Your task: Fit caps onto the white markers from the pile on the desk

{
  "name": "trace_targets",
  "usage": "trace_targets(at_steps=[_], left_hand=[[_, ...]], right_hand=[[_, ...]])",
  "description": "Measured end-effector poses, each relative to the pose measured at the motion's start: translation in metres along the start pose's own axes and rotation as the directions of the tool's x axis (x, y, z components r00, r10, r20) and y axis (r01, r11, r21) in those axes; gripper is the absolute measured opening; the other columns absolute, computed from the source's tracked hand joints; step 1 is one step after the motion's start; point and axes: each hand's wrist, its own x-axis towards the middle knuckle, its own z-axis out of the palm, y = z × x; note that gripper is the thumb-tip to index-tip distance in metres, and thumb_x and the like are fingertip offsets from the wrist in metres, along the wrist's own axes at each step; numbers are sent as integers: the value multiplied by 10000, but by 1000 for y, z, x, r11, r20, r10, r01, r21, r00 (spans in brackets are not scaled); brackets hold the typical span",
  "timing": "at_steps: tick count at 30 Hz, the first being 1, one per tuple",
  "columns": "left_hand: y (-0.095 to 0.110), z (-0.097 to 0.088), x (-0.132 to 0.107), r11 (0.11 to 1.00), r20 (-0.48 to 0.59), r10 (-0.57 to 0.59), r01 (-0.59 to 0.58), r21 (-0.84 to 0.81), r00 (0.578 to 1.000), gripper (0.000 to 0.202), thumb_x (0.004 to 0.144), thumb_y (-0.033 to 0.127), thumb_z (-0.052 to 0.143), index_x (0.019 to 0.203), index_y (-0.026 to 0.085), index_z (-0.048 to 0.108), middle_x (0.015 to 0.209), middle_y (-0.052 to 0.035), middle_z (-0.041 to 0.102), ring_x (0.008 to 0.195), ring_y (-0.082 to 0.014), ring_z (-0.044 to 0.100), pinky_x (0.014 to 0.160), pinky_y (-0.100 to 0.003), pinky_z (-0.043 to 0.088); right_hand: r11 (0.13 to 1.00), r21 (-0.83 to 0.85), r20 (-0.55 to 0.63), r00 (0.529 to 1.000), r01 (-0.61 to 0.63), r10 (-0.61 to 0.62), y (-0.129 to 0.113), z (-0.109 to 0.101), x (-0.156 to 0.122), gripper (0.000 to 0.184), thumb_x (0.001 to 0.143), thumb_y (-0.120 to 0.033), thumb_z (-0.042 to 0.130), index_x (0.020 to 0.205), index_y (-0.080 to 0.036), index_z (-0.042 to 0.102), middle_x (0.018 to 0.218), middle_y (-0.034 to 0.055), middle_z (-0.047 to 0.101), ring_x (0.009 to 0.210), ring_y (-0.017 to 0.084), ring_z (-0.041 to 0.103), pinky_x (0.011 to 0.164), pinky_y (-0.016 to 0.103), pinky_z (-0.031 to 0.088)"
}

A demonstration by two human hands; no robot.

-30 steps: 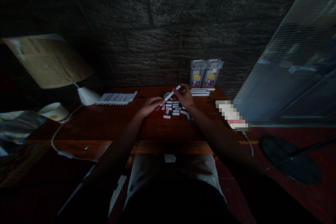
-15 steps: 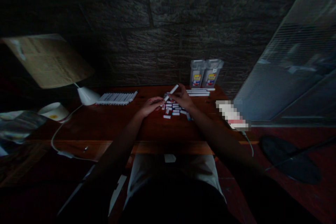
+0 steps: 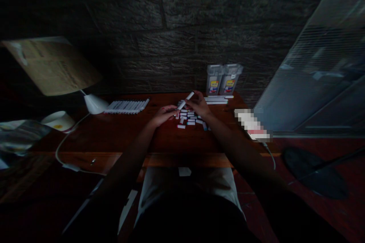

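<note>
One white marker [image 3: 182, 105] slanted up over the counter [image 3: 168, 138], the left hand's [image 3: 164, 115] fingers gripping its lower end and the right hand's [image 3: 200, 105] holding it higher up. From where I stood, short white pieces [image 3: 191, 123] with coloured ends lay scattered below it, and a row of markers [image 3: 127, 106] rested near the lamp [image 3: 95, 104].

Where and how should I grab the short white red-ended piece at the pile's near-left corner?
I'd pinch the short white piece across its middle, coming down from the near side: it lies flat, its length running left to right, and the pile sits beyond it.
</note>
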Motion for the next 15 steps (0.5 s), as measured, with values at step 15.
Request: trace_targets(at_steps=[15], left_hand=[[2,1,0,1000,-25,-15,15,-9,1000,533,716,626,781,889,132,676,670,-19,660,493,-73,466,476,-208,319]], right_hand=[[999,33,-229,973,-20,27,-8,1,2,519,778,-317,700,1213,-286,420,698,-92,618,500,98,598,424,170,447]])
